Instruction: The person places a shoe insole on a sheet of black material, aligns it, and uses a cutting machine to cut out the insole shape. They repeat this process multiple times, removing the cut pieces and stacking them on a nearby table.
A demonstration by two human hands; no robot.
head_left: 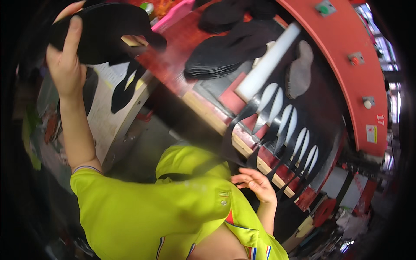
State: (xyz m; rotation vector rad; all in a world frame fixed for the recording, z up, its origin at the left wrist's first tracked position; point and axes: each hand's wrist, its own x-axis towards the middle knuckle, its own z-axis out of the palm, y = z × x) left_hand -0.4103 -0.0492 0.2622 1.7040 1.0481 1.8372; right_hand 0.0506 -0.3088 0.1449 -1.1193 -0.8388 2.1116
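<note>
At the upper left my left hand point(69, 65) is raised, its thumb and fingers closed on a floppy black sheet point(108, 30). That sheet has rounded edges and a hole in it, and a strip hangs down from it. Low in the middle, my right hand point(255, 184) is in front of the table edge with its fingers apart, close to the hanging ends of a black cut-out sheet point(281, 143). Whether the fingertips touch that sheet I cannot tell. Long pale oval gaps show through the cut-out sheet, which lies over the table edge.
Stacked black sheets point(221, 54) lie on the red table point(173, 56) beside a white bar point(268, 63). Behind the bar is a grey sole-shaped piece point(300, 69). A red machine beam point(346, 56) with buttons arches over the right side. A pale bench point(106, 112) stands at left.
</note>
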